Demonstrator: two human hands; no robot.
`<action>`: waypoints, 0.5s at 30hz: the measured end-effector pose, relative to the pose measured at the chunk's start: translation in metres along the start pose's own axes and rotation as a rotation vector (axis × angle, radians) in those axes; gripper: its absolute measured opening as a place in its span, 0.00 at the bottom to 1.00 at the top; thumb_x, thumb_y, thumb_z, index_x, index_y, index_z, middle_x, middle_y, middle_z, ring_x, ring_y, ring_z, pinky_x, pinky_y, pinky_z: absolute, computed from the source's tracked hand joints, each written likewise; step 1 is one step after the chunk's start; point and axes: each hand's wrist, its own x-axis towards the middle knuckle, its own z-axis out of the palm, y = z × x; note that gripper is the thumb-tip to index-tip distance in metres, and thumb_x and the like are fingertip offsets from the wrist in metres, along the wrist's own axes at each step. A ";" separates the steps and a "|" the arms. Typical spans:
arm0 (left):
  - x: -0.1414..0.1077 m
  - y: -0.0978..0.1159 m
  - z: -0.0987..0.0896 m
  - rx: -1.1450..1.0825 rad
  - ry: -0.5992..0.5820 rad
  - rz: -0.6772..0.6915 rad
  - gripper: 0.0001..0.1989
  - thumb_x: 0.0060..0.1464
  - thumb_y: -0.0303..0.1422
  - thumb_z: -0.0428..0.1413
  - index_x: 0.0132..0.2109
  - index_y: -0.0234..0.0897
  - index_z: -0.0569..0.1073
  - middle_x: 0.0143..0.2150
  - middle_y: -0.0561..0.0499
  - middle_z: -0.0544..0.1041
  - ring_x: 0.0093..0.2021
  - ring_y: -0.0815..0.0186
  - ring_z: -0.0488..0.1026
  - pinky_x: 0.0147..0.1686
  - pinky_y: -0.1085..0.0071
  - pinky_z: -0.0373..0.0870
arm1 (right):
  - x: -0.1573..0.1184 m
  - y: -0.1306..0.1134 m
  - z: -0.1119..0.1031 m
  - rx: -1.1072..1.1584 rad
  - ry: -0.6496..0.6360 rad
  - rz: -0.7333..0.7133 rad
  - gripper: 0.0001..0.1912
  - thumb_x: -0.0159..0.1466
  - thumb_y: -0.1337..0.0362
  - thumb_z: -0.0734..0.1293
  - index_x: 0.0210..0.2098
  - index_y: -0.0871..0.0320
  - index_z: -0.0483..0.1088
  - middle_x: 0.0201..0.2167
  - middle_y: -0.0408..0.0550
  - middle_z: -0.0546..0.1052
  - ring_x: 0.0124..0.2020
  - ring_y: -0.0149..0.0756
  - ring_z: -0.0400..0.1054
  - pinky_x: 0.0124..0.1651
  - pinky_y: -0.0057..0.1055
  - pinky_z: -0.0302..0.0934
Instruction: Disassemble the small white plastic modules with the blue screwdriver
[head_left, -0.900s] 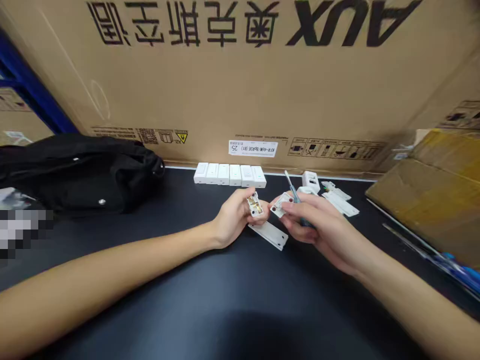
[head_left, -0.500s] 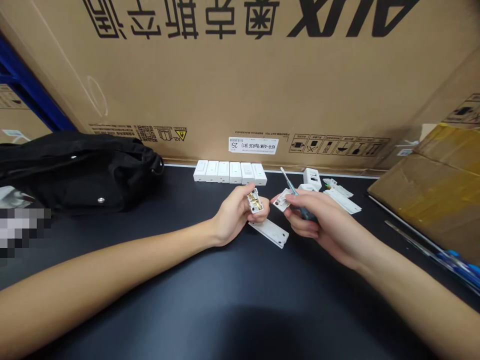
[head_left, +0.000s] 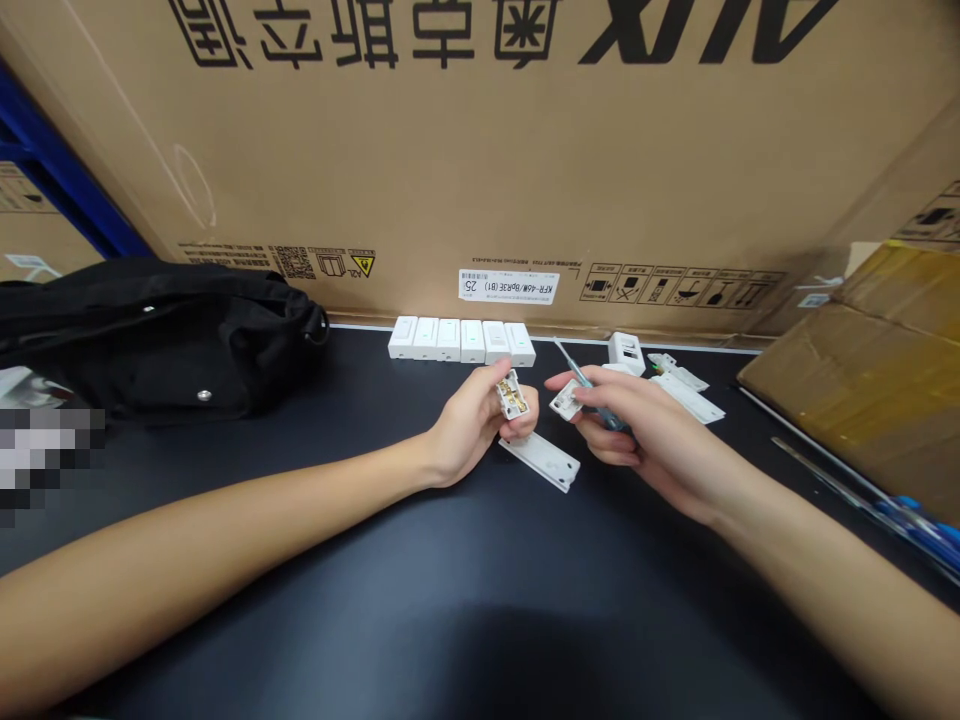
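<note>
In my left hand [head_left: 471,425], closed with the thumb on top, is a small white switch housing [head_left: 513,395] whose inner side shows brass-coloured metal parts. Just to its right, my right hand [head_left: 611,410] pinches a white plastic piece [head_left: 566,400] with a dark hole at its corner. The same hand also grips a slim screwdriver [head_left: 574,368], its metal shaft pointing up and left and its blue-grey handle partly hidden by the fingers. The two white parts are held apart. Below them a long white plate [head_left: 541,462] lies on the black table, close to my left fingers.
A row of several white switches [head_left: 448,340] stands by the large cardboard box [head_left: 420,170]. Behind my right hand are a white frame [head_left: 627,352] and loose white pieces [head_left: 686,395]. A black bag [head_left: 157,340] lies left; another carton [head_left: 862,370] and a metal strip [head_left: 817,470] lie right.
My right hand has shifted its fingers slightly, with the forefinger now stretched past the screwdriver shaft. The white piece in it has turned a little. My left hand still holds the switch housing.
</note>
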 end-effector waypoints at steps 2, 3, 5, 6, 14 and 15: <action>0.000 0.000 0.000 -0.004 -0.002 0.000 0.28 0.67 0.46 0.32 0.22 0.38 0.57 0.20 0.55 0.52 0.24 0.67 0.49 0.30 0.67 0.48 | 0.001 -0.002 -0.001 -0.062 0.025 0.003 0.12 0.61 0.60 0.67 0.44 0.57 0.72 0.24 0.38 0.65 0.18 0.21 0.43 0.21 0.27 0.34; 0.000 -0.001 0.000 -0.006 -0.002 0.001 0.28 0.67 0.46 0.32 0.22 0.38 0.57 0.20 0.55 0.52 0.24 0.67 0.49 0.30 0.67 0.48 | 0.001 -0.002 -0.003 -0.103 0.038 0.003 0.13 0.62 0.60 0.67 0.44 0.57 0.72 0.25 0.39 0.67 0.18 0.21 0.44 0.21 0.27 0.34; 0.000 -0.001 0.000 -0.007 0.001 0.005 0.28 0.67 0.46 0.33 0.22 0.37 0.57 0.20 0.55 0.52 0.24 0.68 0.50 0.30 0.67 0.48 | 0.003 -0.002 -0.006 -0.216 0.070 -0.004 0.13 0.62 0.57 0.66 0.44 0.58 0.72 0.27 0.42 0.71 0.18 0.22 0.47 0.21 0.27 0.37; 0.000 -0.001 0.000 -0.007 0.003 0.007 0.28 0.67 0.46 0.33 0.22 0.37 0.58 0.20 0.55 0.52 0.24 0.68 0.50 0.30 0.67 0.48 | 0.005 -0.001 -0.008 -0.292 0.082 -0.014 0.14 0.62 0.56 0.66 0.42 0.58 0.72 0.28 0.43 0.73 0.19 0.23 0.49 0.21 0.27 0.39; 0.000 0.001 0.002 0.015 0.022 0.019 0.29 0.67 0.44 0.32 0.21 0.37 0.57 0.19 0.55 0.51 0.23 0.68 0.49 0.28 0.68 0.49 | 0.024 0.021 -0.030 -0.821 0.089 -0.062 0.13 0.62 0.55 0.65 0.42 0.55 0.70 0.29 0.44 0.79 0.32 0.36 0.71 0.37 0.32 0.59; 0.000 0.002 0.002 0.019 0.024 0.018 0.28 0.67 0.44 0.32 0.21 0.37 0.56 0.19 0.55 0.51 0.23 0.68 0.49 0.28 0.68 0.49 | 0.026 0.021 -0.031 -0.865 0.091 -0.054 0.12 0.62 0.55 0.65 0.42 0.55 0.71 0.29 0.44 0.79 0.31 0.36 0.71 0.36 0.32 0.58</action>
